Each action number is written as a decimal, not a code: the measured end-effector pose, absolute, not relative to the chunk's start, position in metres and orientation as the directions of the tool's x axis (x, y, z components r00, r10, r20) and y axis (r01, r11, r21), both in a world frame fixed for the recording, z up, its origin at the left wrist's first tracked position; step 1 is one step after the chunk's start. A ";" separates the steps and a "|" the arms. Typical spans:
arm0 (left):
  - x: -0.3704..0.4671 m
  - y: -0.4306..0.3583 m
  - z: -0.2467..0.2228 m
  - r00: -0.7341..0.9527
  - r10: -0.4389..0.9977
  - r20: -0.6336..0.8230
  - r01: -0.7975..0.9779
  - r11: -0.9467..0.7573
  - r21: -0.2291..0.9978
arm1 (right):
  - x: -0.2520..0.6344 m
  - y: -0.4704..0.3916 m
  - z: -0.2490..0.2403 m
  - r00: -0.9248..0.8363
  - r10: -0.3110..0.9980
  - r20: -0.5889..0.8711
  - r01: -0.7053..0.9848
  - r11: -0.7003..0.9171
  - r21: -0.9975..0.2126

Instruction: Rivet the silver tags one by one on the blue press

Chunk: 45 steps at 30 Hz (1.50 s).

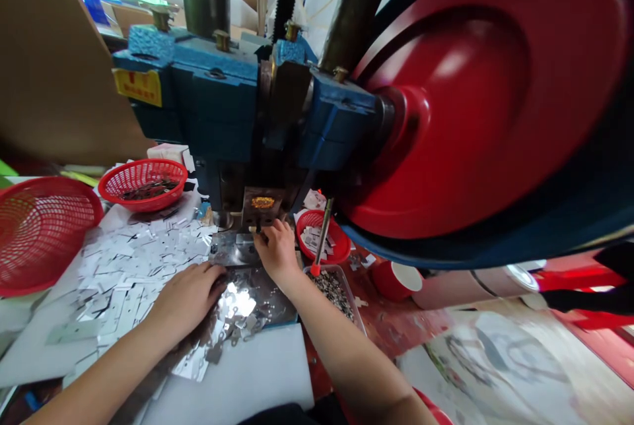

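My right hand reaches under the head of a blue press, its fingers pinched together at the front of the metal die. Whatever lies between those fingertips is hidden. My left hand rests palm down at the left edge of the press bed, fingers stretched out and slightly apart. Just right of it, a loose pile of small shiny metal pieces covers part of the bed. Many flat metal plates lie spread to the left of this hand.
A large red flywheel fills the upper right. Red baskets stand at left. Right of the die are a red basket, a rod with a red tip and a clear tub of scraps. White foam lies in front.
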<state>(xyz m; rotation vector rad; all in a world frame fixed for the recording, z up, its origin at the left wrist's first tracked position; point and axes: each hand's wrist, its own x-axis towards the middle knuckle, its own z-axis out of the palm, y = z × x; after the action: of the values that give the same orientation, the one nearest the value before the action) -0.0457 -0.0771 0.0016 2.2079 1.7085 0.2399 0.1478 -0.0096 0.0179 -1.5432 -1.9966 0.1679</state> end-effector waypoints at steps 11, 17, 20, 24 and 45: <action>-0.050 -0.078 0.015 0.199 0.972 -0.122 0.806 -0.091 0.585 | 0.162 -0.033 0.030 -0.434 0.796 0.422 0.803 0.554 -0.219; -0.040 -0.062 0.027 0.060 0.997 -0.046 0.592 0.002 0.806 | 0.163 -0.038 0.019 -0.373 0.816 0.441 0.753 0.544 -0.370; -0.026 -0.046 0.031 0.012 1.000 -0.009 0.530 0.002 0.848 | 0.165 -0.037 0.013 -0.252 0.818 0.517 0.692 0.526 -0.495; -0.009 -0.029 0.036 -0.028 0.998 0.048 0.614 -0.020 0.789 | 0.167 -0.034 0.012 -0.171 0.822 0.543 0.697 0.491 -0.523; -0.009 0.000 0.006 0.058 0.975 0.213 0.727 -0.188 0.661 | 0.163 -0.027 0.026 -0.381 0.844 0.378 0.819 0.498 -0.286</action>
<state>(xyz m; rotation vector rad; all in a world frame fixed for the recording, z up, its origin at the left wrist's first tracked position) -0.0090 0.0004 0.0064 1.9659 1.7021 0.8977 0.1626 -0.0272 0.0262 -1.3675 -2.2695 0.0704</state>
